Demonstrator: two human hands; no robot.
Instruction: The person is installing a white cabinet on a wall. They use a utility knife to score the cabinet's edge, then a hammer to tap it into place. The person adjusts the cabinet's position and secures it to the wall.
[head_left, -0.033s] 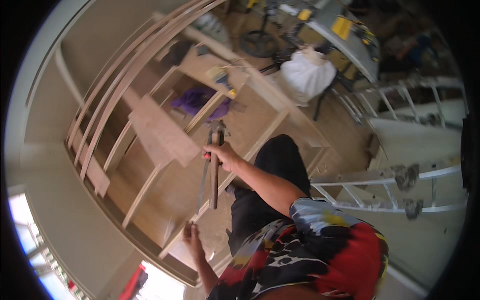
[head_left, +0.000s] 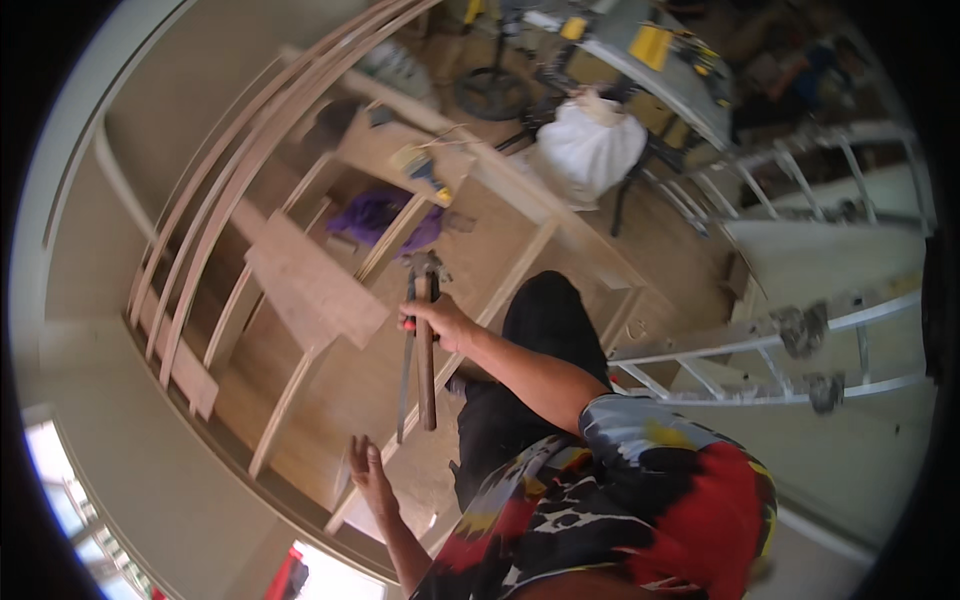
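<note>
My right hand [head_left: 440, 318] grips a hammer [head_left: 427, 385] with a wooden handle, its metal head up and the handle hanging down. In the same grip is a long thin dark tool [head_left: 404, 395] with a red spot near the fingers; its exact kind is unclear. My left hand [head_left: 370, 478] is empty, fingers stretched and apart, above the lower edge of a wooden frame [head_left: 290, 400]. A loose board [head_left: 315, 285] with a stepped end rests across the frame's ribs, left of the hammer.
Long curved-looking wood strips [head_left: 215, 190] run along the left wall. Beyond the ribs lie a purple cloth [head_left: 385, 220] and a paintbrush [head_left: 425, 175]. A white sack [head_left: 590, 150] stands near a work table [head_left: 660, 85]. An aluminium ladder [head_left: 740, 370] lies at the right.
My left hand has lifted a little away from the thin tool's lower end, and its fingers have spread. My right hand keeps hold of the hammer and the thin tool. The view has shifted slightly.
</note>
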